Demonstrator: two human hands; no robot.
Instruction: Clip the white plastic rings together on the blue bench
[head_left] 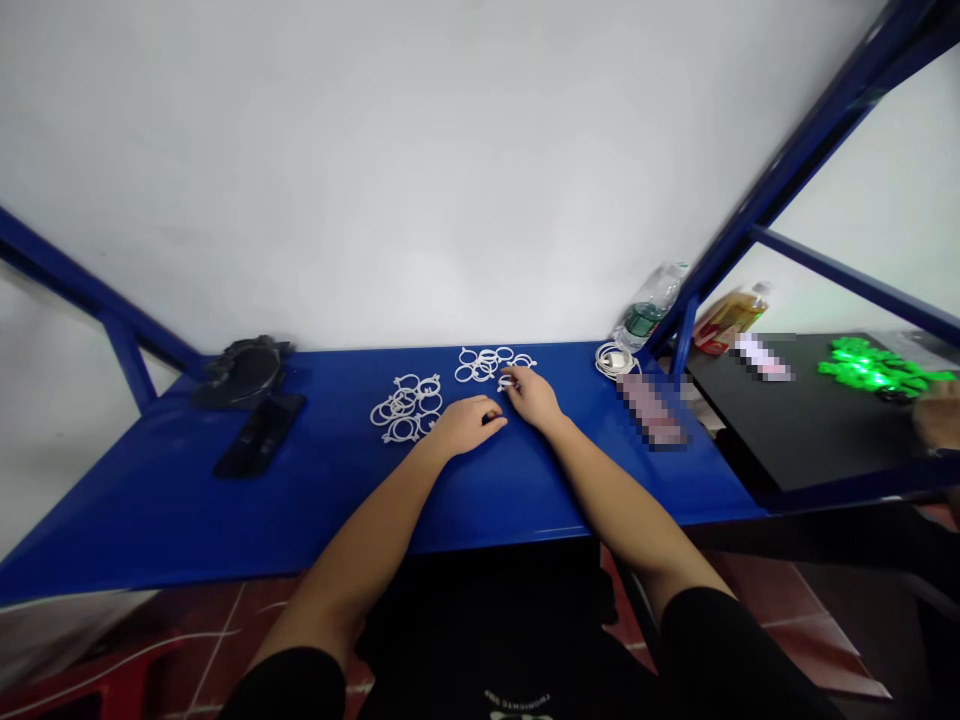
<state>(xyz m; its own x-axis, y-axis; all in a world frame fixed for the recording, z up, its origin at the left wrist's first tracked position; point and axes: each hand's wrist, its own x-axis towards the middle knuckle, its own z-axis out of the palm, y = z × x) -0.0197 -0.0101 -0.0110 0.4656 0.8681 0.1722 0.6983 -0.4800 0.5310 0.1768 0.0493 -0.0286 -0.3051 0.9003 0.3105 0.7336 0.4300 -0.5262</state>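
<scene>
Two heaps of white plastic rings lie on the blue table (315, 500): a left heap (407, 408) and a far heap (489, 364). My left hand (469, 422) rests on the table just right of the left heap, fingers curled closed, with something small and dark showing at the fingertips that I cannot make out. My right hand (529, 391) reaches to the near edge of the far heap, and its fingers pinch a white ring (507, 380).
A black tool (244, 372) and a flat black piece (260, 437) lie at the table's left. A coiled white cable (615, 360) and two bottles (649, 303) stand at the right. Another person's hand (937, 415) is by green parts (874, 365) on a black table.
</scene>
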